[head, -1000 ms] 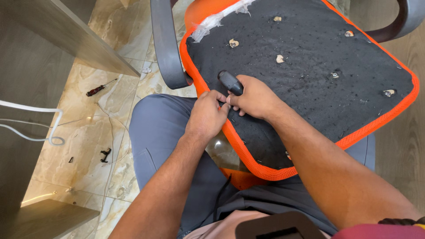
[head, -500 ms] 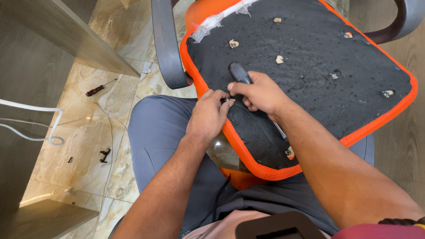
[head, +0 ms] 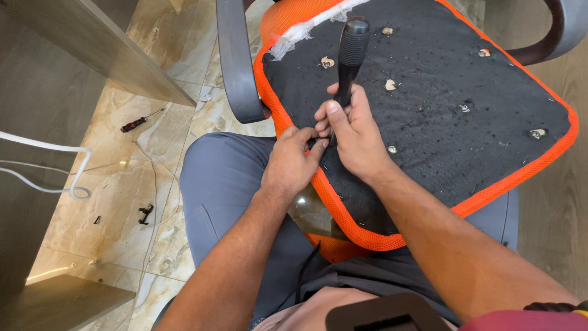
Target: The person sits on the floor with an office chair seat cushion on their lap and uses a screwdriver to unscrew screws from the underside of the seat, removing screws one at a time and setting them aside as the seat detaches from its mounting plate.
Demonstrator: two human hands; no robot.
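working a black-handled tool along the edge of an upturned chair seat.

a small red-handled screwdriver (head: 141, 121) lies on the glossy marble floor (head: 116, 202) at far left. the left hand (head: 293, 164) pinches the orange mesh edge (head: 334, 205) with curled fingers. just beside it, the right hand (head: 353, 136) is closed round a ribbed, rounded tool handle (head: 351, 55), tilted up over the rough black fabric underside (head: 453, 116) resting on the lap.

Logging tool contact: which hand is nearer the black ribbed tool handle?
Right. The right hand grips the black ribbed tool handle at its lower end; the left hand pinches the orange seat edge below, not touching it.
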